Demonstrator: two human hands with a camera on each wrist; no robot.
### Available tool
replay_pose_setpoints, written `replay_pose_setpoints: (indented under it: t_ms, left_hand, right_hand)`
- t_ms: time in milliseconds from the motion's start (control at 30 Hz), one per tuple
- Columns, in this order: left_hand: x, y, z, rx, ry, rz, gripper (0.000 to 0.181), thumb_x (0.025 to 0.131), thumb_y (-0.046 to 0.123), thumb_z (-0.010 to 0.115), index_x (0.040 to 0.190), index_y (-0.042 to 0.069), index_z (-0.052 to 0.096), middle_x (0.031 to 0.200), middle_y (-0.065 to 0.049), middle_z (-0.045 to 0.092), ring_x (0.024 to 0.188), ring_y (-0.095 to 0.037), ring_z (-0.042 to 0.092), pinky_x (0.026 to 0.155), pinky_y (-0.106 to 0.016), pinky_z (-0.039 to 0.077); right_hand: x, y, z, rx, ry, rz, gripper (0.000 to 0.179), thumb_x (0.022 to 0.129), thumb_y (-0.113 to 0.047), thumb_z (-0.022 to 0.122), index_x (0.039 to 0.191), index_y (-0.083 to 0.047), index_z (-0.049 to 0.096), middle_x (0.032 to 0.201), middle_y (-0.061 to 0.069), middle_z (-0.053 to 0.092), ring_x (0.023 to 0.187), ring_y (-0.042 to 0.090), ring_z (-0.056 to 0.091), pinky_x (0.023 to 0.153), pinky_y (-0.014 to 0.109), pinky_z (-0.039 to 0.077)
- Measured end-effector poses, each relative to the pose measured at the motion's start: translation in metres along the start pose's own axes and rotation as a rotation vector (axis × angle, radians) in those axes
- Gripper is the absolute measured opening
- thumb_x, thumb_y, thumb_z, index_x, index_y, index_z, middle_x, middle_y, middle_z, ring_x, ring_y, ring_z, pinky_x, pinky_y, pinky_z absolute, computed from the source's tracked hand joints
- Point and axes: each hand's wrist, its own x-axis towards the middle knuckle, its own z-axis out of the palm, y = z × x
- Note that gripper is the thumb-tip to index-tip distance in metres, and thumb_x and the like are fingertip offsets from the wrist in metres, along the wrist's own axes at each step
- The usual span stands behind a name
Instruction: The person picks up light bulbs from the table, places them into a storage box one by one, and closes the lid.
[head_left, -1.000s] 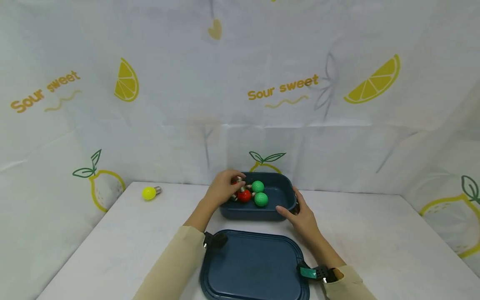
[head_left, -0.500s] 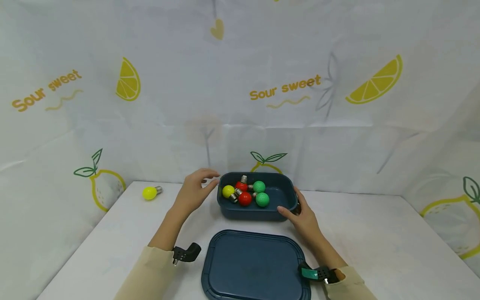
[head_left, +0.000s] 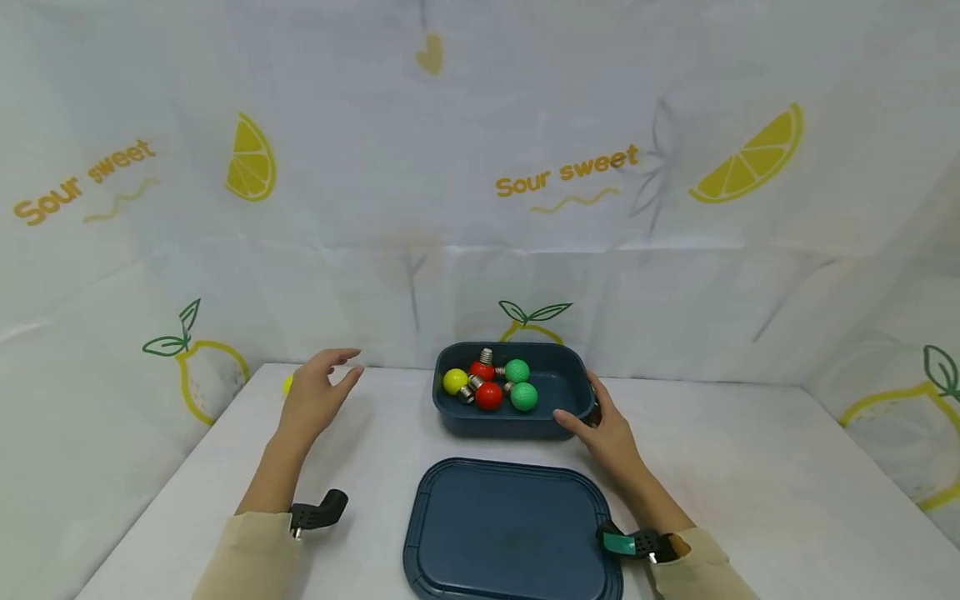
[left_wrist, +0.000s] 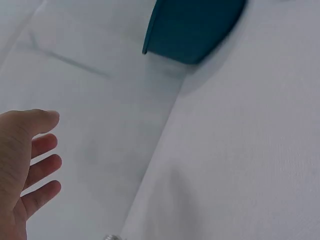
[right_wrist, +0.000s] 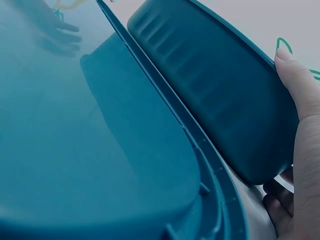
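My left hand is in the air at the left, holding nothing, its fingers parted from the thumb. Behind it in the head view, a yellow light bulb is mostly hidden; its metal screw base peeks in at the bottom of the left wrist view. With my right hand I grip the right end of a dark blue plastic box, thumb at the rim and fingers round the side. Inside lie a yellow bulb, two red bulbs and two green bulbs, gathered toward the left.
A dark blue lid lies flat on the white table, in front of the box and between my forearms. Behind the table hangs a white cloth printed with lemons.
My left hand has come out of the box and travelled left to the lone yellow bulb, which it now mostly covers. My right hand stays on the box.
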Motion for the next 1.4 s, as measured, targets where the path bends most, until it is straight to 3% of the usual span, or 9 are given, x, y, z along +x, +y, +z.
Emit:
replay_pose_setpoints:
  t_ms: [267, 400, 500, 600, 700, 1000, 1167, 1300, 1400]
  left_hand:
    - [-0.005, -0.037, 0.000, 0.005, 0.060, -0.127, 0.041, 0.092, 0.012, 0.073, 0.131, 0.003, 0.064, 0.138, -0.025, 0.060, 0.134, -0.047, 0.051, 0.111, -0.061, 0.042]
    - [-0.007, -0.056, 0.000, -0.047, 0.082, -0.268, 0.051, 0.091, 0.011, 0.074, 0.139, 0.003, 0.058, 0.146, -0.025, 0.053, 0.140, -0.045, 0.044, 0.118, -0.059, 0.034]
    - [-0.011, -0.069, 0.000, -0.107, 0.064, -0.389, 0.062, 0.092, 0.013, 0.072, 0.148, 0.006, 0.048, 0.154, -0.025, 0.044, 0.145, -0.045, 0.038, 0.121, -0.058, 0.031]
    - [-0.013, -0.078, 0.001, -0.153, 0.032, -0.442, 0.069, 0.094, 0.018, 0.071, 0.154, 0.009, 0.040, 0.159, -0.025, 0.037, 0.148, -0.045, 0.033, 0.122, -0.059, 0.030]
    - [-0.014, -0.083, 0.003, -0.138, 0.007, -0.433, 0.070, 0.094, 0.020, 0.072, 0.154, 0.008, 0.039, 0.158, -0.026, 0.037, 0.148, -0.046, 0.034, 0.121, -0.059, 0.031]
    - [-0.019, -0.084, 0.000, -0.073, 0.008, -0.419, 0.047, 0.095, 0.017, 0.069, 0.138, 0.003, 0.059, 0.143, -0.028, 0.052, 0.131, -0.043, 0.050, 0.112, -0.056, 0.042]
    - [-0.019, -0.082, 0.000, -0.006, -0.042, -0.411, 0.042, 0.093, 0.016, 0.065, 0.131, 0.001, 0.058, 0.136, -0.027, 0.054, 0.121, -0.043, 0.054, 0.104, -0.056, 0.047]
    - [-0.017, -0.079, -0.002, 0.085, -0.097, -0.356, 0.044, 0.087, 0.014, 0.063, 0.129, 0.001, 0.058, 0.126, -0.026, 0.054, 0.106, -0.039, 0.056, 0.088, -0.048, 0.049]
    - [-0.017, -0.075, -0.004, 0.148, -0.130, -0.325, 0.048, 0.086, 0.014, 0.064, 0.132, 0.002, 0.063, 0.124, -0.027, 0.053, 0.104, -0.039, 0.056, 0.082, -0.045, 0.047]
  right_hand:
    - [-0.002, -0.001, -0.003, -0.023, 0.000, -0.007, 0.099, 0.093, -0.055, 0.067, 0.164, -0.025, 0.005, 0.170, 0.017, 0.015, 0.155, 0.040, 0.025, 0.122, 0.055, 0.031]
    - [0.000, -0.001, -0.003, -0.032, 0.011, -0.013, 0.099, 0.093, -0.054, 0.067, 0.164, -0.026, 0.005, 0.169, 0.018, 0.017, 0.154, 0.040, 0.027, 0.121, 0.057, 0.034]
    - [0.001, -0.003, -0.002, -0.037, 0.012, -0.011, 0.098, 0.093, -0.053, 0.067, 0.164, -0.026, 0.005, 0.169, 0.018, 0.017, 0.154, 0.040, 0.026, 0.122, 0.057, 0.033]
    - [0.001, -0.004, -0.002, -0.037, 0.012, -0.007, 0.098, 0.093, -0.052, 0.067, 0.164, -0.026, 0.005, 0.170, 0.018, 0.017, 0.154, 0.040, 0.026, 0.122, 0.057, 0.032]
    - [0.002, -0.005, -0.001, -0.038, 0.015, -0.002, 0.098, 0.093, -0.051, 0.067, 0.164, -0.025, 0.005, 0.169, 0.018, 0.017, 0.154, 0.040, 0.027, 0.122, 0.056, 0.033]
    - [0.001, -0.006, -0.002, -0.019, 0.009, -0.002, 0.099, 0.093, -0.049, 0.068, 0.164, -0.023, 0.005, 0.169, 0.019, 0.018, 0.153, 0.040, 0.029, 0.121, 0.055, 0.034]
    - [0.001, -0.005, 0.000, -0.017, 0.008, -0.005, 0.098, 0.093, -0.049, 0.068, 0.164, -0.024, 0.006, 0.169, 0.019, 0.018, 0.153, 0.040, 0.029, 0.121, 0.055, 0.034]
    - [0.002, -0.003, 0.001, -0.024, 0.009, -0.004, 0.098, 0.093, -0.050, 0.068, 0.164, -0.025, 0.005, 0.169, 0.018, 0.017, 0.153, 0.040, 0.028, 0.122, 0.055, 0.033]
    - [0.001, -0.003, 0.001, -0.018, 0.008, -0.003, 0.098, 0.093, -0.049, 0.068, 0.164, -0.025, 0.006, 0.169, 0.018, 0.017, 0.153, 0.040, 0.028, 0.122, 0.055, 0.033]
